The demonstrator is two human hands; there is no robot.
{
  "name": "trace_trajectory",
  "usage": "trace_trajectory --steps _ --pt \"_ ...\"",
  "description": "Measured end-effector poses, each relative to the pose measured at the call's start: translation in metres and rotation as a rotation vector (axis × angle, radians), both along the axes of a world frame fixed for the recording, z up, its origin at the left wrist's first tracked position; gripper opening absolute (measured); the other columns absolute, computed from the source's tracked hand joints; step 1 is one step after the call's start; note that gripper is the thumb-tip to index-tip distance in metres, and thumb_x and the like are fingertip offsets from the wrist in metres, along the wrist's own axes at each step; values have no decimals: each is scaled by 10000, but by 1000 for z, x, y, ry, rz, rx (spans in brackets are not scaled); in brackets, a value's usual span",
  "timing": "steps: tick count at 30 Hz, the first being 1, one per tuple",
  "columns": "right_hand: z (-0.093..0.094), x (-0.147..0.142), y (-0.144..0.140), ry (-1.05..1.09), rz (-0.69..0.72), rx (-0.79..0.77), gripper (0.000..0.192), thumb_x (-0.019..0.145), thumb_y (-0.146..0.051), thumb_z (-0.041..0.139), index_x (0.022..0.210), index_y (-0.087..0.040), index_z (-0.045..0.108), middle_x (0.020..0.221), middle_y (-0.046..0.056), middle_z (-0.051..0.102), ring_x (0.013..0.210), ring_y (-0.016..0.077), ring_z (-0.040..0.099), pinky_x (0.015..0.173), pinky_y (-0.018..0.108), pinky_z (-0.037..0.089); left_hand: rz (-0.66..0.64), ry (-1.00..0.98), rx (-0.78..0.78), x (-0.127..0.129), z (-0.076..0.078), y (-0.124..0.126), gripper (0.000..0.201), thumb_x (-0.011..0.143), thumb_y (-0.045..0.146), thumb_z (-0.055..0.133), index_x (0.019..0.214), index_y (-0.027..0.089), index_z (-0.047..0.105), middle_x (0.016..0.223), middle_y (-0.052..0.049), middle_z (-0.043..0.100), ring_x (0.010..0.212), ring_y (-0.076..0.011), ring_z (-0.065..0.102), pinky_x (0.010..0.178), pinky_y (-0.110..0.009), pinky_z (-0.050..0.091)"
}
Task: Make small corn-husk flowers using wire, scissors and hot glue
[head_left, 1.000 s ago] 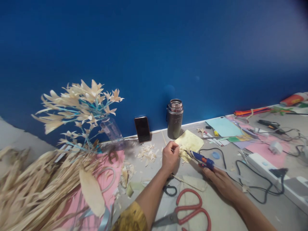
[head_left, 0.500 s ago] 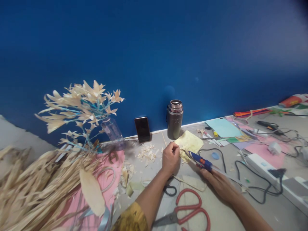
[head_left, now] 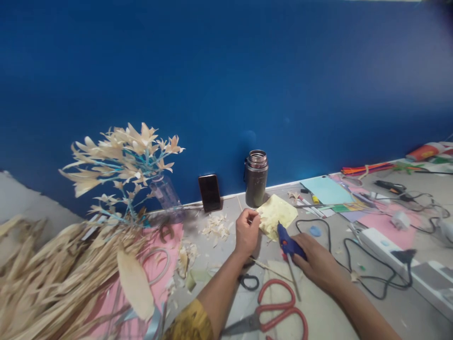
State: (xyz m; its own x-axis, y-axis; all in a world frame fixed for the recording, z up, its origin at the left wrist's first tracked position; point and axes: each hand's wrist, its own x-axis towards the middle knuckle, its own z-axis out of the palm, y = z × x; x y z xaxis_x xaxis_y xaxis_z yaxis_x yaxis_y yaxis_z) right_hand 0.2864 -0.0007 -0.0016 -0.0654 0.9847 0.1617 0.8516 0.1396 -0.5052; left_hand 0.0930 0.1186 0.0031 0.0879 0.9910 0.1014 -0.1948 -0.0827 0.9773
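My left hand (head_left: 246,232) is closed, pinching a small pale husk piece between thumb and fingers just left of a yellow paper sheet (head_left: 277,215). Wrapped around a blue glue gun (head_left: 287,243), my right hand (head_left: 316,261) points its nozzle up toward that sheet, with a clear glue stick trailing back. Both hands hover over the grey table (head_left: 329,311). Red-handled scissors (head_left: 276,313) lie just below them, and small black-handled scissors (head_left: 249,281) peek out beside my left forearm.
A metal flask (head_left: 256,178) and a dark phone (head_left: 210,192) stand against the blue wall. Dried husks (head_left: 53,278) and a husk-flower bouquet (head_left: 123,163) fill the left. Black cables (head_left: 375,271), a white power strip (head_left: 399,255) and coloured papers (head_left: 327,190) lie right.
My right hand has turned the glue gun from lying flat pointing left to nozzle-up, closer to my left hand. The left hand has barely moved. The view shifted slightly down.
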Motion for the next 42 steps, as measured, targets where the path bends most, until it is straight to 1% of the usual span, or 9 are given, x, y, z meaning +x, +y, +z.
trace_trajectory --steps 2,4,7,10,13,17,31,38,42 --pt "6 3 -1 1 21 43 346 832 -232 612 1163 -214 710 1184 134 706 1082 307 645 966 461 505 -67 -117 -107 1 5 0 275 725 370 760 782 192 558 633 37 569 578 -106 503 528 -214 348" --pt "14 4 -1 76 -4 139 339 840 -272 626 1159 -225 732 1222 133 719 1129 325 639 1003 490 488 -167 -227 -211 2 11 -2 393 687 442 796 781 205 496 613 44 552 510 -87 454 467 -196 289" --pt "32 -6 3 328 -102 209 253 899 -407 589 922 -238 776 991 97 783 957 294 698 888 435 545 -328 -361 -318 5 23 -12 510 615 458 875 770 202 461 643 42 544 490 -57 418 439 -170 248" --pt "49 -27 11 664 -193 116 291 851 -490 667 847 -217 765 818 63 773 723 226 692 671 330 563 -455 -445 -377 10 34 -27 521 610 413 913 774 187 474 662 38 543 487 -40 406 428 -156 235" --pt "57 -44 17 971 -210 98 372 750 -517 782 914 -185 746 801 66 771 688 211 695 629 308 564 -559 -508 -431 14 39 -39 477 652 354 918 801 174 502 659 35 565 485 -35 422 427 -140 237" --pt "59 -51 18 1141 -156 28 396 716 -521 835 872 -175 727 713 42 737 638 188 680 604 299 567 -599 -538 -466 17 39 -46 465 661 318 922 802 173 503 639 32 591 472 -32 449 424 -132 252" --pt "52 -47 13 1174 -103 30 349 766 -519 814 788 -194 688 681 14 714 619 181 670 623 311 571 -506 -438 -459 20 45 -53 480 606 369 922 770 179 513 605 37 583 462 -42 459 412 -142 253" --pt "43 -41 13 986 -150 198 297 778 -479 794 773 -191 723 791 42 715 733 191 650 698 297 519 -440 -377 -417 17 47 -50 461 606 358 904 802 193 521 587 47 571 475 -60 480 429 -156 282" --pt "42 -40 14 927 -151 289 214 783 -417 780 741 -212 735 847 45 691 819 206 632 746 302 495 -480 -299 -424 15 49 -52 417 642 375 871 798 197 528 555 34 579 464 -72 478 434 -166 287"
